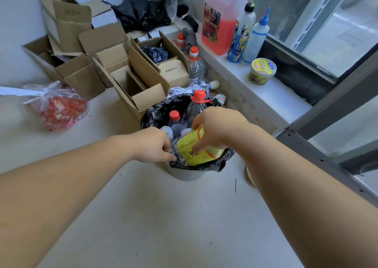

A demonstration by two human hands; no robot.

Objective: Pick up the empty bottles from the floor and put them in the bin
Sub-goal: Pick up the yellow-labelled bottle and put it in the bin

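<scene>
A grey bin [187, 174] lined with a black bag [155, 114] stands on the floor in the middle of the view. Inside it are clear bottles with red caps [174, 115] and a tall one [197, 102] sticking out. My right hand [218, 127] grips a yellow-labelled bottle [196, 151] lying across the bin's near side. My left hand [154, 145] pinches the black bag's edge and crumpled clear plastic beside that bottle. Two more red-capped bottles [195, 67] stand on the floor behind the bin, by the boxes.
Open cardboard boxes [131, 77] crowd the floor behind and left of the bin. A red-filled plastic bag [59, 108] lies at left. On the window ledge [241, 71] at right stand a pink jug [222, 16], spray bottles and a yellow tub [261, 70]. Crumpled paper lies behind the bin.
</scene>
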